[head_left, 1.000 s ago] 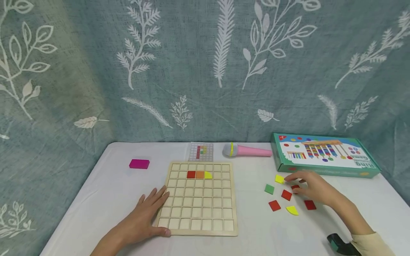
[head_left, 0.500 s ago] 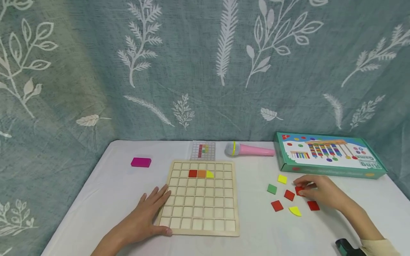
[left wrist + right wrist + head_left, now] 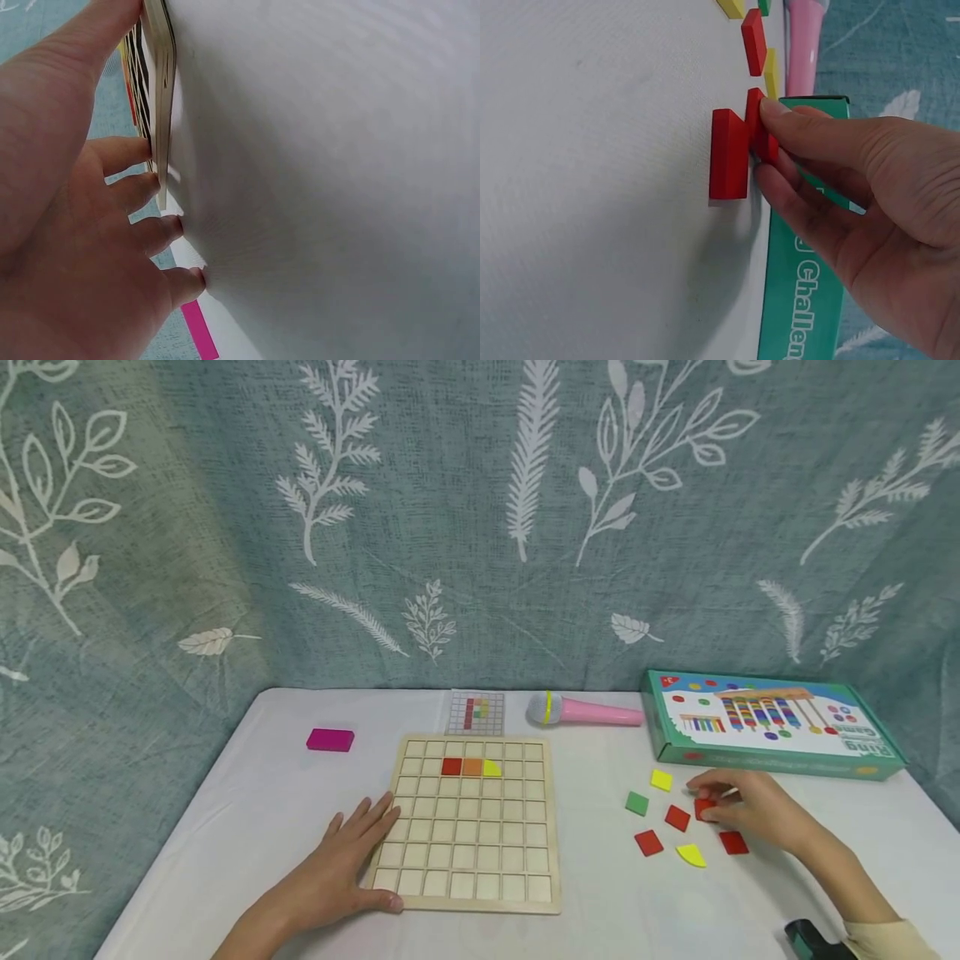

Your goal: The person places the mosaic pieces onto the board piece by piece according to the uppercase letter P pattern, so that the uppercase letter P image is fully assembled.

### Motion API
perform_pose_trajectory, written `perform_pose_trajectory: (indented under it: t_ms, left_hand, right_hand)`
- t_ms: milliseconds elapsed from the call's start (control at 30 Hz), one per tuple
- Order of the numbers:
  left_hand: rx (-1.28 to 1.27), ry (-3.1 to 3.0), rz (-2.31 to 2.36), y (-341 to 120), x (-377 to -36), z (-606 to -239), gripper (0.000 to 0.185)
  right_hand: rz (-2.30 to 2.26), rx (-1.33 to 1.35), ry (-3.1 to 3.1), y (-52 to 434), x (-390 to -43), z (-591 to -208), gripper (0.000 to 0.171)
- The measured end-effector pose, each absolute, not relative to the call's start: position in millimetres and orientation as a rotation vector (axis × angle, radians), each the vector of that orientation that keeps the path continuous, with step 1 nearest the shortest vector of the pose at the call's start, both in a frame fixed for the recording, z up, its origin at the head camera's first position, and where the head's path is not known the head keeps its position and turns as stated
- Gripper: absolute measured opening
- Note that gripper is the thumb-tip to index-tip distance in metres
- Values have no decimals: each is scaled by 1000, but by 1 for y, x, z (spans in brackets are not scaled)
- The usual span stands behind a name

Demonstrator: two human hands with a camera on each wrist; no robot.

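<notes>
Right hand (image 3: 750,814) fingers (image 3: 795,124) pinched a red tile (image 3: 761,127); best lifted straight up, clear of neighbouring tiles. Left hand (image 3: 341,860), fingers spread flat, steadied the grid board (image 3: 472,822) on the desk (image 3: 240,827).

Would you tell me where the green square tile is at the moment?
In the head view the green tile lies on the white table, right of the wooden grid board, at the left edge of the loose pieces, just left of the red tile and apart from the right hand.
</notes>
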State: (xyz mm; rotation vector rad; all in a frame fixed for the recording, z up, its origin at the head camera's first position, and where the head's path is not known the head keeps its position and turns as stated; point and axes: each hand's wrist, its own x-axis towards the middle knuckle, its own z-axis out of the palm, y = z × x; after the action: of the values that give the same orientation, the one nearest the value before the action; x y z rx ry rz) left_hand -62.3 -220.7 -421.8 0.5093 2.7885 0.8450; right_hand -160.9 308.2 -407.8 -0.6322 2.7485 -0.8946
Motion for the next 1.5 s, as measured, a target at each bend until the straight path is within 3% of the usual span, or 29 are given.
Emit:
perform_pose_trajectory:
  t_ms: [800,1500]
  left_hand:
    - [536,2793,840,-218,-65,-422,113]
    - [519,2794,842,-221,-63,-422,113]
  right_hand:
    - [-863,-794,2810,300,-160,-386,29]
    - [-997,-998,2639,208,-208,-378,26]
